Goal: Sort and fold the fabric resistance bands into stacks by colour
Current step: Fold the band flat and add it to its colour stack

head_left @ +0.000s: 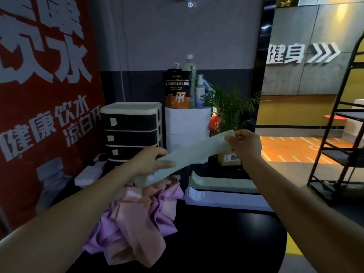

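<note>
A pale green band (194, 152) is stretched in the air between both hands, above the dark table (216, 239). My left hand (150, 161) grips its lower left end, and my right hand (244, 144) pinches its upper right end. Below the left hand lies a loose heap of pink bands (136, 219) and purple bands (169, 196). To the right sit two flat stacks: folded green bands (222, 183) behind and white bands (224, 199) in front.
A black drawer unit (131, 131) and a white pedestal (187, 127) with bottles and a pouch stand behind the table. A potted plant (232, 107) is at the back right. A black metal rack (340, 134) stands at the far right, a red banner (45, 95) on the left.
</note>
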Demonstrator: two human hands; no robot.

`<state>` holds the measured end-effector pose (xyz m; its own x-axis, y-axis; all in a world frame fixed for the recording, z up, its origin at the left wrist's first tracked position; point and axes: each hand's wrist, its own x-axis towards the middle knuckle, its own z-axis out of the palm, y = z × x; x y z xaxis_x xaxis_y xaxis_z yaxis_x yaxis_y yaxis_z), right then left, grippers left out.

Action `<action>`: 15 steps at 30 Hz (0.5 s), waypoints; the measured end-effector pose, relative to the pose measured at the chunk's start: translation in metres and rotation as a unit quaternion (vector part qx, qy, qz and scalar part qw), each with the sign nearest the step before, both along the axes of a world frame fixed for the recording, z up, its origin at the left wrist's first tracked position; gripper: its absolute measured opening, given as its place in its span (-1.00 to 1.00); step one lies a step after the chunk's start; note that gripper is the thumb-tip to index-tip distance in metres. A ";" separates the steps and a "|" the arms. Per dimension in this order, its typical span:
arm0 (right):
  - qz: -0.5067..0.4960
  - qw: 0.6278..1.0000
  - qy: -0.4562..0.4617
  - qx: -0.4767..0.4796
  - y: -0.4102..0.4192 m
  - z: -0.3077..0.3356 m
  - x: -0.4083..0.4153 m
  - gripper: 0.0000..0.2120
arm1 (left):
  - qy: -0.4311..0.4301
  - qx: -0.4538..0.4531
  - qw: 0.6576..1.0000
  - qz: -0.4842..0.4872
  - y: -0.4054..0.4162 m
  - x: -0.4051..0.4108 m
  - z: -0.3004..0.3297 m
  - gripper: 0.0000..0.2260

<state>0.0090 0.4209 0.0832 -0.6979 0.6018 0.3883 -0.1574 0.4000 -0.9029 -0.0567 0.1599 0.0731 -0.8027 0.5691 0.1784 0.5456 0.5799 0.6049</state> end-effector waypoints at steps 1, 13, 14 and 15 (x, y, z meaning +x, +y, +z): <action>-0.006 1.000 -0.006 -0.008 0.007 -0.004 0.002 -0.94 | -0.002 -0.007 1.000 0.000 0.002 -0.003 -0.004 -0.72; 0.195 0.968 0.040 0.155 0.006 0.025 0.009 -0.96 | 0.020 0.042 0.999 -0.022 0.069 -0.007 0.002 -0.67; 0.209 0.959 0.030 0.191 0.003 0.029 0.007 -0.93 | 0.013 0.082 0.996 -0.034 0.076 -0.004 0.012 -0.61; 0.218 0.953 0.024 0.208 0.000 0.034 0.004 -0.93 | -0.004 0.114 0.992 -0.049 0.083 -0.001 0.022 -0.57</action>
